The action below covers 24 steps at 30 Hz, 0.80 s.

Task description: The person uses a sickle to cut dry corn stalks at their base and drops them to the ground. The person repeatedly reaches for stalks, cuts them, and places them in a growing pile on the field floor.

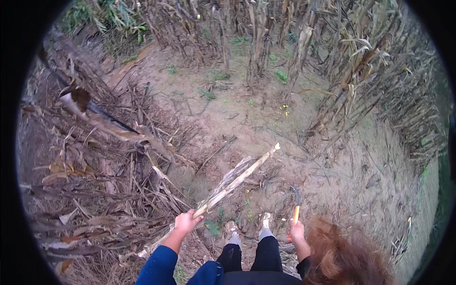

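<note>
My left hand [188, 221] is closed around dry corn stalks [237, 181]. The thickest one slants up and to the right, and its pale cut end points away from me. Withered leaves cling along it, and its lower part runs back below my wrist. In my right hand [296, 231] is a sickle [296, 213] with an orange handle. Its dark curved blade [295, 192] points forward, above the bare soil and apart from the stalks. Both hands are in front of my legs, one on each side.
Standing dry corn stalks [256, 42] line the far side and the right. Cut stalks [89, 228] lie heaped along the left. My muddy boots [265, 221] stand on damp soil [221, 117] with small weeds. Hair [342, 253] covers part of the lower right.
</note>
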Motion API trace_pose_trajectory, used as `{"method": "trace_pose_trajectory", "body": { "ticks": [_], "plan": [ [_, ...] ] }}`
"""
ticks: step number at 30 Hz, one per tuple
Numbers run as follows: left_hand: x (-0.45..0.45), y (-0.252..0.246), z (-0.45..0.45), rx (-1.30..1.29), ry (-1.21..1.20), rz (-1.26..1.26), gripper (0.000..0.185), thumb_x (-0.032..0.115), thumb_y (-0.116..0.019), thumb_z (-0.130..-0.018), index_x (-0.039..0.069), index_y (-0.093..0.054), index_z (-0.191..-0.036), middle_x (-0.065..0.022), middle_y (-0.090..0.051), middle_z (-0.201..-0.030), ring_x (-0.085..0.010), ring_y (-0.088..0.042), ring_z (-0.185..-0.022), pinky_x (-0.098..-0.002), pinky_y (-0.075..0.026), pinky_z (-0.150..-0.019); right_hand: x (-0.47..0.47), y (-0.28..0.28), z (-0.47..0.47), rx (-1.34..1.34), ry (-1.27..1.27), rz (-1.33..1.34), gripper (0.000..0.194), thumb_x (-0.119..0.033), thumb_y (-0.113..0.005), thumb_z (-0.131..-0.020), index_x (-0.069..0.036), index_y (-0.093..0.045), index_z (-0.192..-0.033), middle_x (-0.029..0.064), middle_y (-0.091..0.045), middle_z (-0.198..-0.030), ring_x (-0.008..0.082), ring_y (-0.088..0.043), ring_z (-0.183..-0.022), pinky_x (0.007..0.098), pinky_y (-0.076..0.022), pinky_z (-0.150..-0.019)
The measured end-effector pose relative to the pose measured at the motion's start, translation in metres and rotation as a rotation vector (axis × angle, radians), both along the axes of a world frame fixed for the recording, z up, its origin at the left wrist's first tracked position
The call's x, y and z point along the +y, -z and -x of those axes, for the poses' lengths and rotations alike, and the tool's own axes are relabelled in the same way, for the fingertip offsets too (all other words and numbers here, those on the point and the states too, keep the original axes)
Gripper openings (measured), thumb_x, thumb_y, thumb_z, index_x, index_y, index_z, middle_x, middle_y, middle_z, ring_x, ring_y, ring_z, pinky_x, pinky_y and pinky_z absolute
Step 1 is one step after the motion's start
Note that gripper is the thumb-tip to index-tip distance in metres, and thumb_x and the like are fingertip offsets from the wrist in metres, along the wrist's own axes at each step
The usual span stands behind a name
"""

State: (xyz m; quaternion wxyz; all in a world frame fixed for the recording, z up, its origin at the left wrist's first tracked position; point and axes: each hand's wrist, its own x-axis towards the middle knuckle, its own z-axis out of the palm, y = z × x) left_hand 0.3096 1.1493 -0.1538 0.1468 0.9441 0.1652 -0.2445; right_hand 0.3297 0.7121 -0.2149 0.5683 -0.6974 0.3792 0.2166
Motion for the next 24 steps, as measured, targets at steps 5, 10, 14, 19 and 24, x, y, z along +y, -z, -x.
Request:
{"method": "trace_pose_trajectory", "body": {
  "ticks": [5, 10, 14, 19, 24],
  "plan": [
    [0.010, -0.059, 0.071, -0.090, -0.329, 0.056, 0.050, 0.057, -0.058, -0.075, 0.017, -0.059, -0.105, -0.0168, -0.065, -0.080, -0.0340, -0.063, -0.078, -0.0425, -0.050, -0.070, 0.060, -0.041, -0.043, -0.143, -0.173, -0.217, 0.022, -0.023, -0.048, -0.093, -0.008, -0.042, -0.078, 0.0010, -0.042, -0.055, 0.0115, -0.041, -0.039, 0.0271, -0.0377, -0.034],
    [-0.001, -0.082, 0.217, -0.004, -0.667, 0.002, 0.051, 0.059, -0.058, -0.072, 0.020, -0.062, -0.104, -0.0144, -0.066, -0.084, -0.0321, -0.063, -0.082, -0.0401, -0.050, -0.074, 0.111, -0.083, -0.099, -0.188, -0.483, -0.265, 0.020, -0.020, -0.049, -0.093, -0.007, -0.042, -0.079, 0.0010, -0.041, -0.056, 0.0112, -0.041, -0.039, 0.0269, -0.0375, -0.034],
    [-0.072, -0.093, 0.351, 0.178, -0.894, -0.100, 0.053, 0.061, -0.058, -0.071, 0.021, -0.062, -0.106, -0.0125, -0.067, -0.084, -0.0310, -0.064, -0.081, -0.0388, -0.050, -0.074, 0.129, -0.111, -0.130, -0.251, -0.689, -0.293, 0.019, -0.020, -0.050, -0.093, -0.007, -0.043, -0.080, 0.0001, -0.042, -0.056, 0.0100, -0.041, -0.040, 0.0259, -0.0370, -0.034],
    [-0.231, -0.098, 0.499, 0.693, -1.028, 0.109, 0.058, 0.054, -0.063, -0.068, 0.021, -0.058, -0.116, -0.0137, -0.061, -0.110, -0.0286, -0.057, -0.105, -0.0393, -0.045, -0.090, 0.123, -0.145, -0.142, -0.350, -0.923, -0.165, 0.019, -0.019, -0.052, -0.090, -0.005, -0.044, -0.080, -0.0002, -0.043, -0.053, 0.0092, -0.043, -0.037, 0.0261, -0.0364, -0.032],
    [-0.286, -0.078, 0.478, 0.937, -1.041, 0.234, 0.066, 0.048, -0.067, -0.068, 0.021, -0.051, -0.126, -0.0094, -0.053, -0.127, -0.0280, -0.047, -0.120, -0.0462, -0.032, -0.102, 0.115, -0.145, -0.147, -0.285, -1.102, -0.046, 0.020, -0.021, -0.053, -0.090, -0.007, -0.045, -0.079, -0.0008, -0.045, -0.056, 0.0083, -0.043, -0.039, 0.0253, -0.0375, -0.034]
  ]
}}
